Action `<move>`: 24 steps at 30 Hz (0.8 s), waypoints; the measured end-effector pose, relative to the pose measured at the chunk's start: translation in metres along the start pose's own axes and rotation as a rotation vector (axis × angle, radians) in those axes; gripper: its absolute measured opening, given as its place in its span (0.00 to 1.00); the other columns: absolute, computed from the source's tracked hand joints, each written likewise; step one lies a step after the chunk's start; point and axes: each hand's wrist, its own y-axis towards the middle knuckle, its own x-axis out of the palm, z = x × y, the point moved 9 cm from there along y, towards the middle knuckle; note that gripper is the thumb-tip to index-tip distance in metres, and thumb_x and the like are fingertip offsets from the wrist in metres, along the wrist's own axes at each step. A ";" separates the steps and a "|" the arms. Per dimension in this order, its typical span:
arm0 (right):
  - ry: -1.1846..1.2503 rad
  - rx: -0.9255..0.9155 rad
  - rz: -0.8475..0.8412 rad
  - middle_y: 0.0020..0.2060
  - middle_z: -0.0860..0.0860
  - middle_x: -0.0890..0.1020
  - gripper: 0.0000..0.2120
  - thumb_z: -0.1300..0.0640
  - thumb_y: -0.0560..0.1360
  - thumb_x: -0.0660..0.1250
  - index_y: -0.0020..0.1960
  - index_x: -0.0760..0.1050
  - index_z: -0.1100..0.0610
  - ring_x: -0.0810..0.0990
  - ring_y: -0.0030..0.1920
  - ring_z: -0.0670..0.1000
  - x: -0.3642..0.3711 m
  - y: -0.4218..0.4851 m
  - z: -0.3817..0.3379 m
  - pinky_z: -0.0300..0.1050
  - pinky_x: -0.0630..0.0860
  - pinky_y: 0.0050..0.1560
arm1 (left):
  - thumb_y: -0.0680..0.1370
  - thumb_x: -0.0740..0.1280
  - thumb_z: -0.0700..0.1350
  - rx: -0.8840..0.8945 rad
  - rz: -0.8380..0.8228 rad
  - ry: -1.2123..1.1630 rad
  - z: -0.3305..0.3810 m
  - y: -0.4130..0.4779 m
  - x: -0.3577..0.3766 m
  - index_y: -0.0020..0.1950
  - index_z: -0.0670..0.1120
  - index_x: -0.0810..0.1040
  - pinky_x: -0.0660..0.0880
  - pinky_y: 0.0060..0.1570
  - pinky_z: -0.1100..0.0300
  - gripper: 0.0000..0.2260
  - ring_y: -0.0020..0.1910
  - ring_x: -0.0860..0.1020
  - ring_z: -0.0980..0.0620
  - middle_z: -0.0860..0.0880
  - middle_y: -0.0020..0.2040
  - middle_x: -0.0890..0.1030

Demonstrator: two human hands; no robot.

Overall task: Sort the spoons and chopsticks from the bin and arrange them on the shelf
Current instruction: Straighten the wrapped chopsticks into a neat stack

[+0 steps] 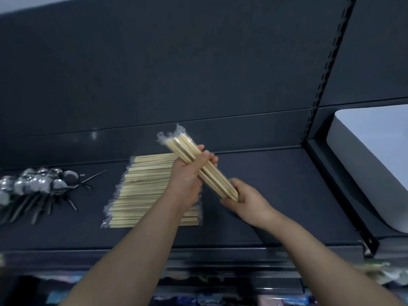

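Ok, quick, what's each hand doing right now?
Left hand: gripping the chopstick bundle near its middle.
Right hand: gripping the same bundle's lower end.

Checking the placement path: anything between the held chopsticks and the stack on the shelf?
Nothing visible. The left hand and right hand grip the bundle just above the right side of the stack. The spoons lie apart, to the left on the shelf.

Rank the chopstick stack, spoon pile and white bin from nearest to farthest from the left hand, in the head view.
1. Chopstick stack, just beneath the left hand.
2. Spoon pile, farther left on the shelf.
3. White bin, far right.
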 end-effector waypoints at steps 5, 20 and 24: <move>-0.482 -0.072 -0.133 0.54 0.49 0.79 0.20 0.50 0.77 0.64 0.68 0.65 0.48 0.77 0.55 0.53 0.072 0.008 -0.050 0.45 0.71 0.48 | 0.77 0.66 0.34 -0.124 0.306 -0.182 0.027 -0.028 -0.150 0.45 0.39 0.77 0.82 0.38 0.57 0.02 0.36 0.83 0.52 0.46 0.37 0.82; -0.649 0.038 0.180 0.59 0.40 0.72 0.31 0.39 0.63 0.76 0.63 0.72 0.41 0.65 0.63 0.45 0.124 -0.004 -0.067 0.45 0.59 0.58 | 0.74 0.71 0.43 0.141 0.015 1.307 0.055 -0.063 -0.264 0.59 0.53 0.77 0.67 0.64 0.57 0.15 0.66 0.65 0.50 0.54 0.63 0.71; -0.482 0.118 0.195 0.67 0.40 0.68 0.35 0.35 0.60 0.75 0.66 0.70 0.38 0.60 0.69 0.47 0.122 -0.015 -0.057 0.53 0.58 0.67 | 0.73 0.72 0.55 0.128 -0.172 1.384 0.040 -0.065 -0.250 0.67 0.58 0.74 0.56 0.74 0.49 0.23 0.75 0.55 0.51 0.55 0.75 0.62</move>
